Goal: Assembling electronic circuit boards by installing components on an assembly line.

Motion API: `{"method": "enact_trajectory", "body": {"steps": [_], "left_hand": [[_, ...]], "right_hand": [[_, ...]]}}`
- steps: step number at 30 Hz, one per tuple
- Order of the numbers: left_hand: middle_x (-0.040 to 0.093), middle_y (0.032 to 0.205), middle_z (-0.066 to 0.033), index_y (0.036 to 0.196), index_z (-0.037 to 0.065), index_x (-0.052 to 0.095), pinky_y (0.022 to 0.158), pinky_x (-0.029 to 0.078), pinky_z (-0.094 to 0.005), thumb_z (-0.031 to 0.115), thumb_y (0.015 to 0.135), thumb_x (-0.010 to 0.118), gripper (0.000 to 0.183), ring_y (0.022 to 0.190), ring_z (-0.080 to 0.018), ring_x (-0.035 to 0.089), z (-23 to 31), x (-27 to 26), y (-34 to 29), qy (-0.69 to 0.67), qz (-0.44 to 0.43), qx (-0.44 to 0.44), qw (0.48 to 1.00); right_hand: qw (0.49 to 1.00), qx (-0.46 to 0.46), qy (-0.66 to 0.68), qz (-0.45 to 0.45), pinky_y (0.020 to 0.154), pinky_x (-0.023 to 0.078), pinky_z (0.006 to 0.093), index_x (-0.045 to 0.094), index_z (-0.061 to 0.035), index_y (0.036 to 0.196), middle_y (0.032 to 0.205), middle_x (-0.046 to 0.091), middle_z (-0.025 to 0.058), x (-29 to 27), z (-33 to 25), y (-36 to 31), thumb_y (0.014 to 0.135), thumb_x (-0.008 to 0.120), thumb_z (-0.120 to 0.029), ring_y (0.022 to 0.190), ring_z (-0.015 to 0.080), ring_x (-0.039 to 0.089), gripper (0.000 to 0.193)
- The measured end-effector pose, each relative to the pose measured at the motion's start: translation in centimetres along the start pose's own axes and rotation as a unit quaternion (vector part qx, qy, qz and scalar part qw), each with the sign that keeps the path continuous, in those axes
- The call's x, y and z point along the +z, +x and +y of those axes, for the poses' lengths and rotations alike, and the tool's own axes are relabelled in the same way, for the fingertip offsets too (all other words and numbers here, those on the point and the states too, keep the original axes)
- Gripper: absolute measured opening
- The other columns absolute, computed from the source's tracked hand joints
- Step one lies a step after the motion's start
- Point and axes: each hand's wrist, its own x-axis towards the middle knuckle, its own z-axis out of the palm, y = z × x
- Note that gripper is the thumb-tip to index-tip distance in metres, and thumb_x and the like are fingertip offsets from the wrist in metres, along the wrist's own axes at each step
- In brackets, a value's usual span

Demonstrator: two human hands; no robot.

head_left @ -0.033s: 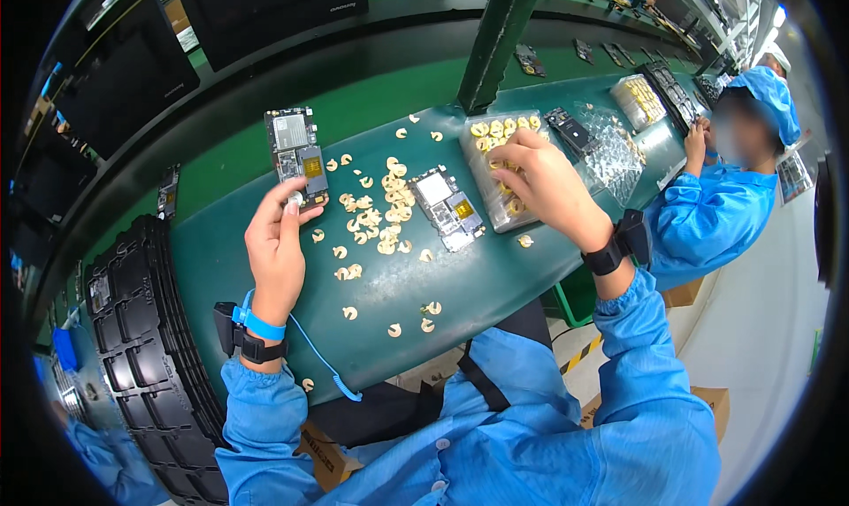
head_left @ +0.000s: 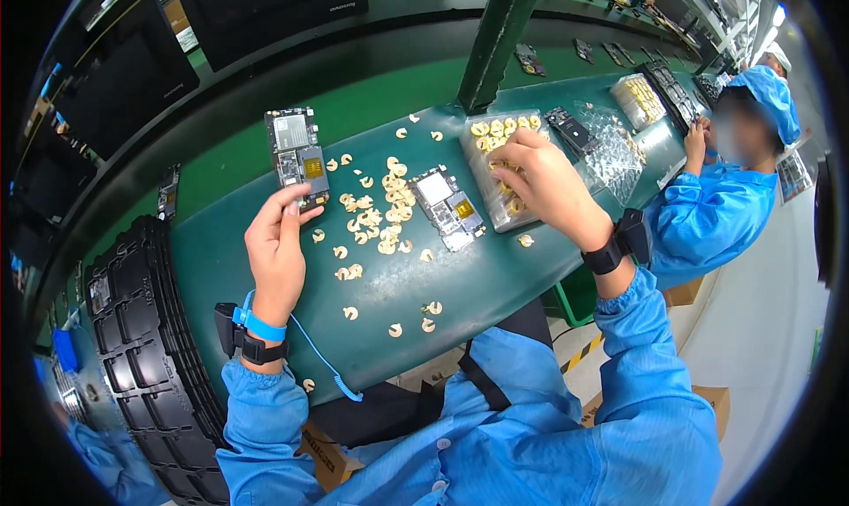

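At the left, my left hand [head_left: 279, 245] has its thumb and fingers closed on the near end of a circuit board [head_left: 292, 134], which carries a silver shield and an amber patch. My right hand [head_left: 553, 183] reaches over a clear plastic tray [head_left: 492, 207] filled with yellow, ring-like pieces [head_left: 497, 127]. Its thumb and bent fingers dip among them in a pinch, and whatever lies between the tips is hidden. Another circuit board [head_left: 447, 207] lies flat on the green mat [head_left: 292, 338] between my hands. Loose cream C-shaped pieces [head_left: 389, 196] are scattered beside it.
Stacked black trays [head_left: 146, 356] stand at the left edge. Right of the plastic tray lie a dark module [head_left: 570, 133] and crumpled clear plastic [head_left: 615, 157]. A green post [head_left: 500, 42] rises behind. A blue coiled cord [head_left: 327, 364] hangs from my left wrist; a co-worker [head_left: 721, 201] sits at right.
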Motion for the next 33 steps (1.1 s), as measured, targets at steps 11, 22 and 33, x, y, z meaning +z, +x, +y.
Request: {"method": "enact_trajectory", "body": {"steps": [11, 22, 33], "left_hand": [[0.069, 0.103, -0.0093, 0.111, -0.007, 0.072, 0.085, 0.051, -0.0254, 0.000, 0.101, 0.059, 0.018, 0.095, -0.0135, 0.066, 1.6, 0.1, -1.0, 0.042, -0.044, 0.031, 0.998], [0.072, 0.095, -0.0094, 0.103, -0.008, 0.071, 0.073, 0.054, -0.0253, 0.000, 0.099, 0.068, 0.009, 0.084, -0.0122, 0.068, 0.1, -0.1, -0.3, -0.028, 0.084, 0.060, 0.994], [0.073, 0.094, -0.0085, 0.101, -0.008, 0.071, 0.074, 0.054, -0.0241, 0.003, 0.101, 0.067, 0.012, 0.084, -0.0111, 0.068, 0.2, -0.4, -0.3, -0.001, 0.073, 0.038, 0.997]], "right_hand": [[0.884, 0.112, 0.453, 0.020, 0.061, 0.049, 0.0226, 0.075, 0.0037, 0.105, 0.081, 0.071, 0.0027, 4.0, -8.7, 3.0, 0.101, 0.069, -0.012, 0.067, 0.0052, 0.061, 0.017], [0.801, 0.092, 0.588, -0.069, 0.061, 0.053, 0.0222, 0.075, 0.0045, 0.105, 0.084, 0.072, 0.0040, 11.3, -14.3, 8.3, 0.099, 0.071, -0.010, 0.068, 0.0068, 0.064, 0.016], [0.845, 0.031, 0.531, -0.050, 0.069, 0.054, 0.0234, 0.071, 0.0068, 0.107, 0.089, 0.071, 0.0061, 12.1, -13.4, 8.0, 0.099, 0.067, -0.005, 0.077, 0.0066, 0.065, 0.015]]}}
